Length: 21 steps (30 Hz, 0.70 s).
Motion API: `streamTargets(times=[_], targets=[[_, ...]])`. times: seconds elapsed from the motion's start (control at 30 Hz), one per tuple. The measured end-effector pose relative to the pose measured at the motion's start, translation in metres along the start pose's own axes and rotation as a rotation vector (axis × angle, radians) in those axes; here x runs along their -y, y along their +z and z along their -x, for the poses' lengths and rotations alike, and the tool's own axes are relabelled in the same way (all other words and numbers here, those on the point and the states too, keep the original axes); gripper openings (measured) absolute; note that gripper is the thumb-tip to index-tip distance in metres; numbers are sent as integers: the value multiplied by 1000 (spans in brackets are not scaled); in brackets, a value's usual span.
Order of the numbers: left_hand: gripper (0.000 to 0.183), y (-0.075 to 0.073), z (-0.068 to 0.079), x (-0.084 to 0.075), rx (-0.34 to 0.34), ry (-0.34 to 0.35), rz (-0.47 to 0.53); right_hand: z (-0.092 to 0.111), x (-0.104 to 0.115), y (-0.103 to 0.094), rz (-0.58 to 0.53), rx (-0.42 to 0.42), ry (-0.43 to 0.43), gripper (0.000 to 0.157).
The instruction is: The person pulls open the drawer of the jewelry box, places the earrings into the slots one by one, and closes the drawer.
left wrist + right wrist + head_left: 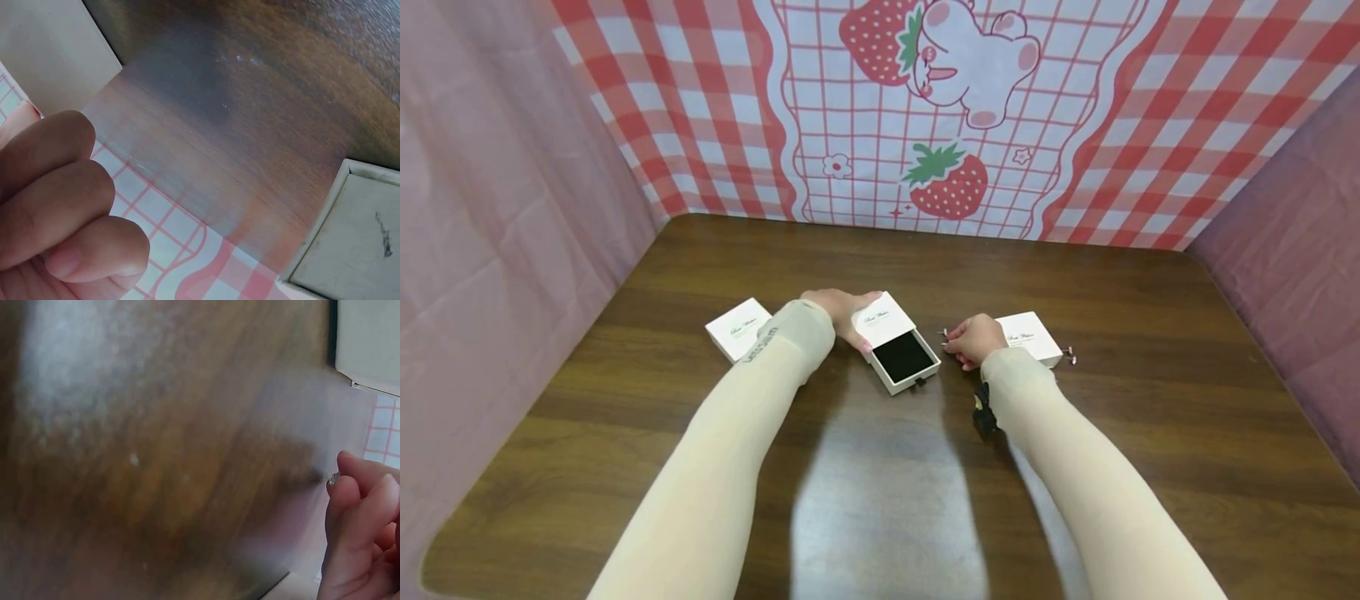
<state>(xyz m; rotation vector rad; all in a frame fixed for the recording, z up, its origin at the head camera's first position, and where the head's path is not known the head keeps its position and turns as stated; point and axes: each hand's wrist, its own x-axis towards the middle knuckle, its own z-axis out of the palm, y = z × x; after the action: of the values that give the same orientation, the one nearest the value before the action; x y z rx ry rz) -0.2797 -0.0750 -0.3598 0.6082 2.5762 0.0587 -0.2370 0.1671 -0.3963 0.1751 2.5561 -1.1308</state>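
My left hand (842,312) grips the sleeve of a white slide-out jewelry box (880,315), thumb and fingers at its sides. Its drawer is pulled partway out toward me, showing a black foam pad (902,357) with a small black tab (921,382) at the front. In the left wrist view, the left hand's fingers (69,194) are curled, and part of that box is at the top left. My right hand (977,337), just right of the drawer, pinches a small sparkling earring (332,479) between thumb and index finger.
Another white box (1032,337) lies partly behind the right hand, with small shiny earrings (1071,357) at its right. A third white box (737,328) sits left of the left forearm. All lie on a brown wooden table (1157,400), backed by a checked cloth (865,192).
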Motion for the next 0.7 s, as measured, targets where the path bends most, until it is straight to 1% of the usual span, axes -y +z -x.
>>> streamTargets(times=[0.2,0.33,0.53,0.6,0.7], targets=[[106,0,0,1,-8,4,4,-1,-1,-3,-1,39,-64,21],[106,0,0,1,-10,10,4,-1,-1,-9,54,58,-148,23],[106,0,-1,1,-6,13,4,3,2,-17,120,50,-247,23],[106,0,-1,1,-4,17,4,4,3,-19,156,59,-298,22],[106,1,-2,1,-3,34,-3,7,4,-22,236,67,-413,20]])
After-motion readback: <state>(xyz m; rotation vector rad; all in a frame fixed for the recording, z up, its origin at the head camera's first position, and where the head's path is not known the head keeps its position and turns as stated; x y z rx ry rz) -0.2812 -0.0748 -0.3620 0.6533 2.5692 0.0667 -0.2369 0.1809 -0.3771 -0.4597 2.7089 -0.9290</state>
